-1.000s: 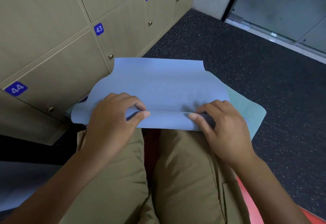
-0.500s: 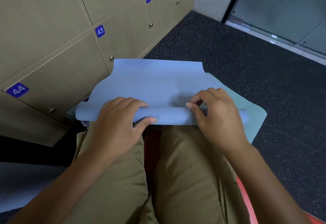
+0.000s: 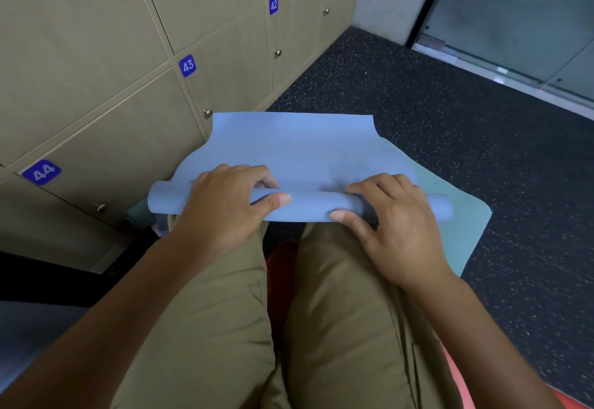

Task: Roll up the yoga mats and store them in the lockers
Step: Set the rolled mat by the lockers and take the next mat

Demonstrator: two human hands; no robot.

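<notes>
The step in hand was the rolling of the blue yoga mat (image 3: 295,148), judged to be at an early stage: only a thin roll (image 3: 308,206) had formed at the near edge, and most of the mat lay flat beyond it toward 12 o'clock. The mat rested on the dark floor (image 3: 450,151), its far edge close to the foot of the lockers (image 3: 112,138), which stood from 9 to 12 o'clock of the roll with all visible doors closed. A green mat (image 3: 466,235) lay beneath the blue one, showing at 3 to 4 o'clock.

The left hand (image 3: 225,209) gripped the roll left of centre, fingers curled over its top and thumb pressed on its near face. The right hand (image 3: 395,215) gripped it right of centre in like manner, fingers hooked over the far side and thumb on the near side. Both forearms reached forward over the person's knees (image 3: 337,280), which sat at 6 o'clock of the roll.

The next move would call for pushing the roll toward 12 o'clock with even pressure from both hands, so that the ends stay level and the winding stays tight. Uneven pressure would likely make the roll taper. Storage in a locker had not yet begun.
</notes>
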